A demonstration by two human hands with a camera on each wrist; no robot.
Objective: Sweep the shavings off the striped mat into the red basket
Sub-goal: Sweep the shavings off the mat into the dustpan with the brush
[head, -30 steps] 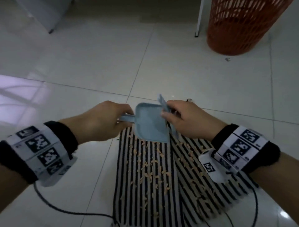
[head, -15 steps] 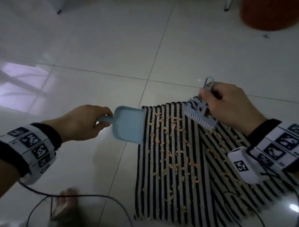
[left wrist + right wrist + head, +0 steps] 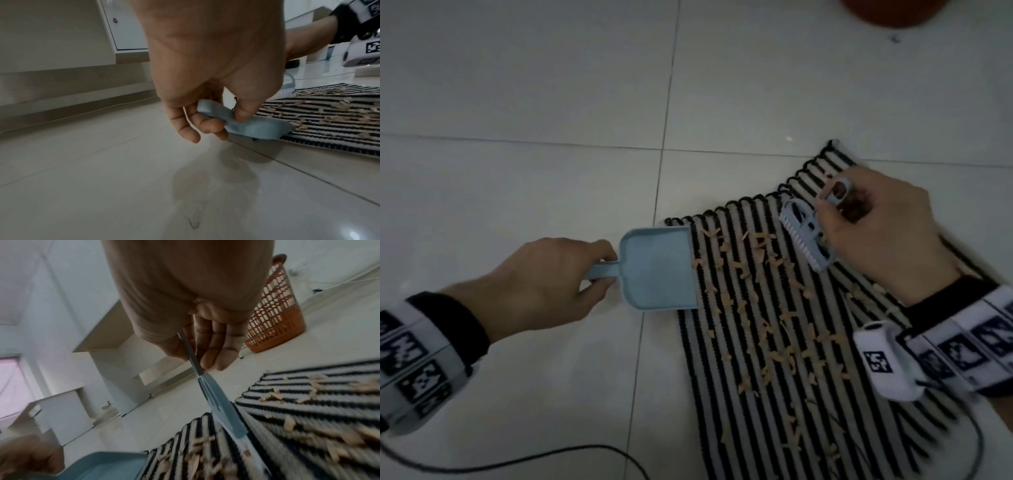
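On a pale tiled floor (image 3: 551, 102) lies the striped mat (image 3: 774, 411), strewn with wood shavings (image 3: 767, 301); the red basket (image 3: 273, 318) stands well apart. The left hand (image 3: 541, 291) has its fingers curled round a blue dustpan (image 3: 657, 270) touching the mat's edge, the right hand (image 3: 887, 233) pinches a blue brush (image 3: 808, 233) over the mat

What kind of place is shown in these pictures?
Probably an indoor room, perhaps in a home or an office: a glossy tiled floor, white cabinets along the wall, and a striped mat on the floor.
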